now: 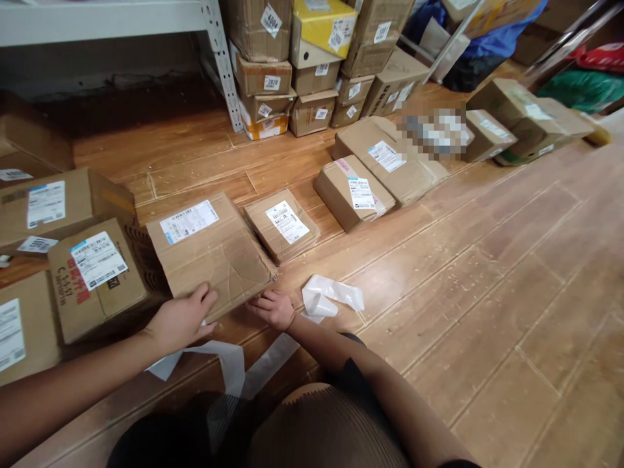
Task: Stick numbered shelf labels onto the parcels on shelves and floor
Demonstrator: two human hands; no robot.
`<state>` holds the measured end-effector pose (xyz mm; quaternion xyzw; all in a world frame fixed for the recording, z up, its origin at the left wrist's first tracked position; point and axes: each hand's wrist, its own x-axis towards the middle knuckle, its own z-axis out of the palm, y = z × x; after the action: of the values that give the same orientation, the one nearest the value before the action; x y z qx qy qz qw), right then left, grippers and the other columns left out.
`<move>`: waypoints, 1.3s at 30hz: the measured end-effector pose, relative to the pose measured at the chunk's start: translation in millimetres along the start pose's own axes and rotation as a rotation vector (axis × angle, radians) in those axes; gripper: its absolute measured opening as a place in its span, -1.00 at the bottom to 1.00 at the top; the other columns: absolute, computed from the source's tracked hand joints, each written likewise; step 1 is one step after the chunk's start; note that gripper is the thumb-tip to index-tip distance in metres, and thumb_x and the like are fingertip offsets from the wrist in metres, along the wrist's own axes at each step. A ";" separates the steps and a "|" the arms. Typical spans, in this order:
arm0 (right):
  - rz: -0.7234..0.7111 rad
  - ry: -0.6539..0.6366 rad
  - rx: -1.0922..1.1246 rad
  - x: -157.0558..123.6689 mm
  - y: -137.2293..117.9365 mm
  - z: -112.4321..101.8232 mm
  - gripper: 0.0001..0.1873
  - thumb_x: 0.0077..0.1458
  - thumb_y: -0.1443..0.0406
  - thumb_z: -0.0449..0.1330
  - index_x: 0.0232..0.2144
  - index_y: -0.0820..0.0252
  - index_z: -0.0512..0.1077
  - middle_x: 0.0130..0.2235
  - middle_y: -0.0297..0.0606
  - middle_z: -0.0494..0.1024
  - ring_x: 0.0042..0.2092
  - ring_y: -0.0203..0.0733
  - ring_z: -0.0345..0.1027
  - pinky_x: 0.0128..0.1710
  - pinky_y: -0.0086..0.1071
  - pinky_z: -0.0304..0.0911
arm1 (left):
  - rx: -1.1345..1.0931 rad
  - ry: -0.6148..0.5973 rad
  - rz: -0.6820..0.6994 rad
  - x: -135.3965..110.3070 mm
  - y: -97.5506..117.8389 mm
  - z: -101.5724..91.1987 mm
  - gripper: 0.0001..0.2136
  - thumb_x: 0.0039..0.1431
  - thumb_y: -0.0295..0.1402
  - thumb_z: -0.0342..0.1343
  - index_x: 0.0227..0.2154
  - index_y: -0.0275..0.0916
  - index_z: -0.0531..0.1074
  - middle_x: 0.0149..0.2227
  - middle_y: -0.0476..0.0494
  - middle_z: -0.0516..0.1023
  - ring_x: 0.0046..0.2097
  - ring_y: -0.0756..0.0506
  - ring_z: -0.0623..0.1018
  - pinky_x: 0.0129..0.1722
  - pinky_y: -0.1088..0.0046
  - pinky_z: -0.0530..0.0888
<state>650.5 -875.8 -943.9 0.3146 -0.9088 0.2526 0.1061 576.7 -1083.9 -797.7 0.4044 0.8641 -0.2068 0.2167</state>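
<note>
A flat cardboard box (214,260) with a white shipping label (189,221) lies on the wooden floor in front of me. My left hand (185,315) grips its near edge, fingers on top and thumb below. At the near right corner, my right hand (273,309) has its curled fingers on the edge, with the fingertips partly hidden. A translucent white strip (227,361) trails beneath my hands, and another curled part of such a strip (331,294) lies to the right. Just beyond the right side sits a smaller labelled box (281,227).
Labelled boxes stand at left, including one with red print (100,279). Farther right are a taped box (355,192) and a larger carton (390,156). Stacked boxes (266,78) stand beside a white metal shelf (112,23). Wooden floor (478,312) extends to the right.
</note>
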 end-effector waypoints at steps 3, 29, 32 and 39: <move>-0.025 0.002 -0.015 -1.9 1.0 -0.1 -0.66 0.30 0.35 -0.07 -0.05 0.04 0.46 -0.18 -0.25 0.59 -0.24 -0.24 0.35 -0.37 -0.36 0.24 | 0.004 -0.005 -0.002 -0.2 0.3 0.3 -0.66 0.27 -0.21 -0.16 -0.08 -0.33 0.32 -0.05 -0.35 0.39 -0.34 -0.23 0.59 -0.44 0.28 0.47; 0.548 0.136 0.486 -15.5 1.2 23.2 -0.80 0.16 0.30 0.12 -0.24 0.16 0.55 -0.27 -0.13 0.61 -0.29 -0.17 0.40 -0.29 -0.32 0.30 | -0.019 0.014 0.003 0.5 -3.6 6.0 -0.63 0.25 -0.18 -0.18 -0.06 -0.33 0.32 0.00 -0.38 0.37 -0.36 -0.25 0.59 -0.49 0.25 0.47; 0.825 0.308 0.642 -14.8 -2.3 35.2 -0.71 0.19 0.24 0.05 -0.20 0.23 0.53 -0.26 -0.11 0.62 -0.28 -0.16 0.46 -0.28 -0.30 0.37 | -0.013 -0.018 -0.011 -1.5 -2.7 2.5 -0.62 0.25 -0.18 -0.18 -0.05 -0.33 0.31 0.03 -0.38 0.36 -0.33 -0.25 0.60 -0.47 0.24 0.48; 1.152 0.592 1.067 11.9 -26.9 63.5 -0.60 0.07 0.07 0.14 -0.29 0.28 0.57 -0.34 -0.14 0.65 -0.38 -0.17 0.51 -0.38 -0.34 0.44 | 0.042 -0.072 -0.152 16.3 5.7 -24.0 -0.48 0.29 -0.07 -0.24 0.01 -0.53 0.14 -0.28 -0.43 0.54 -0.25 -0.38 0.60 -0.37 0.19 0.47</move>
<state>655.9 -933.5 -983.1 -0.2703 -0.6207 0.7354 0.0315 566.8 -1057.9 -787.9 0.3344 0.8793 -0.2555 0.2229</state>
